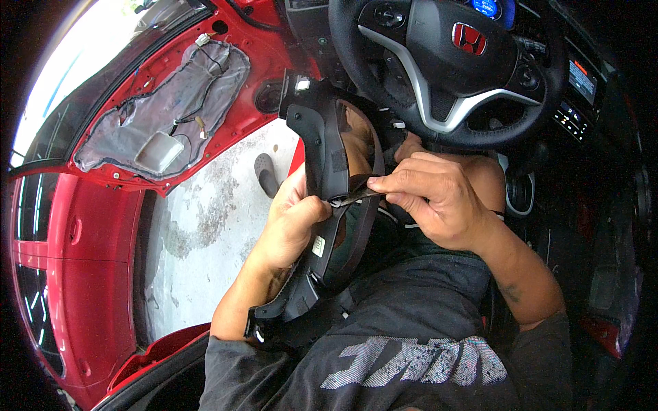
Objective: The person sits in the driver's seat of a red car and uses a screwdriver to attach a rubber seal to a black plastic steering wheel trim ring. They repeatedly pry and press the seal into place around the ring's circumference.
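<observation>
Two hands of mine are working at a black trim panel (322, 157), which is lying over my lap, left of centre. It is probably weighing little and staying stiff, its thin edges risking cracks, so the broad rim is offering the safer hold. My left hand (291, 222) is clasping its left edge; my right hand (432, 195) is pinching a dark strip (358, 194), likely soft and bendable, between thumb and fingers. A red door (236, 113) is standing open far left, the steering wheel (456, 41) is crowding the panel's far end, and a grey shoe (266, 172) is lying outside.
</observation>
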{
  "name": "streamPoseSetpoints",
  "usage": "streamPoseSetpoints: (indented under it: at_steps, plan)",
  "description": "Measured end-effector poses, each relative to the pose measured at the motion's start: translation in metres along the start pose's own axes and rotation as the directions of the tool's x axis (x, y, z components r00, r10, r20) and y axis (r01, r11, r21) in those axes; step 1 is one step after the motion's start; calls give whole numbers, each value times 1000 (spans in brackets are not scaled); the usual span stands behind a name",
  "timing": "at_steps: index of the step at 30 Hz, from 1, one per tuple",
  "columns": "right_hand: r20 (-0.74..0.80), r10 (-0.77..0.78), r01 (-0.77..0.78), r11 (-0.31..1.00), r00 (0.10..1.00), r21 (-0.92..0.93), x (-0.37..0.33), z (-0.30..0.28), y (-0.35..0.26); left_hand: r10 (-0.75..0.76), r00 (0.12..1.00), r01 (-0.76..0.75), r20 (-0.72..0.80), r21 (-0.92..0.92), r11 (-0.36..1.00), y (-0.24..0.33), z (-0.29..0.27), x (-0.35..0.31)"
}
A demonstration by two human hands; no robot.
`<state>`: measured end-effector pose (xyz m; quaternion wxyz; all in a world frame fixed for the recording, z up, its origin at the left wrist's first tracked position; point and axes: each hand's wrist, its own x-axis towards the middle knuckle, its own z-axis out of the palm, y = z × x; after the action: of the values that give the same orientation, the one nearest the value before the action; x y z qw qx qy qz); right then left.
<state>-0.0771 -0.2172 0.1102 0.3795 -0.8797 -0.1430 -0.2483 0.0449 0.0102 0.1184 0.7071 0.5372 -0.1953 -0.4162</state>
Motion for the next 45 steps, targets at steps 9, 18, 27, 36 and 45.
streamPoseSetpoints:
  at_steps: [9, 18, 27, 36, 45]
  plan:
    - [39, -44, 48, 995, 998, -83, 3, -8, -1, 12, 1000, -14, 22, 53, 999, 0, 0, 0]
    - [11, -201, 190, 909, 980, -371, 1, -11, -3, 26, 1000, -28, 17, 97, 995, 0, 3, 1]
    - [-51, -225, 150, 782, 973, -605, -10, -1, -13, 12, 1000, -12, -4, 100, 995, -6, 10, 1]
    - [-129, 46, -78, 964, 991, -253, -12, 1, -18, 29, 1000, -29, 3, 131, 991, 0, 8, 1]
    - [-66, 77, -91, 963, 995, -255, -13, -17, -64, -7, 995, 7, -100, -1, 1000, -13, 10, 2]
